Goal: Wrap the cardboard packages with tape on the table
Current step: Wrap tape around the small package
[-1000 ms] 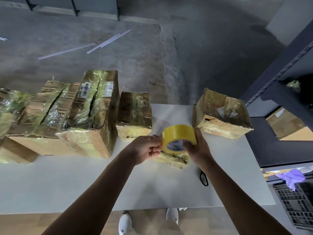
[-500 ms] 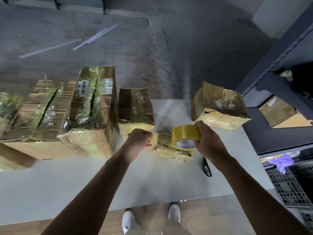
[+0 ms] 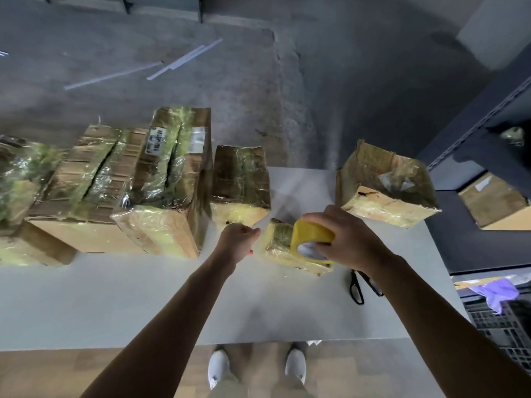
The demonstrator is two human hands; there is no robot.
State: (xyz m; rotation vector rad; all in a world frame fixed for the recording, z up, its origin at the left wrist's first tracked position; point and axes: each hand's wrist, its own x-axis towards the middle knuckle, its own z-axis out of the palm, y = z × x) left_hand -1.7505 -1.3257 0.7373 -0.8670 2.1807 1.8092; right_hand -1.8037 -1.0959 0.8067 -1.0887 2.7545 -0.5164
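While near package (image 3: 280,239), right hand (image 3: 349,239) around tape (image 3: 311,232)

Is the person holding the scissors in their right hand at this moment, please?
No, the right hand grips the yellow tape roll, while the scissors lie on the table beside that wrist.

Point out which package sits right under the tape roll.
The smallest package, beneath the yellow tape roll in the right hand; the bigger packages stand farther back.
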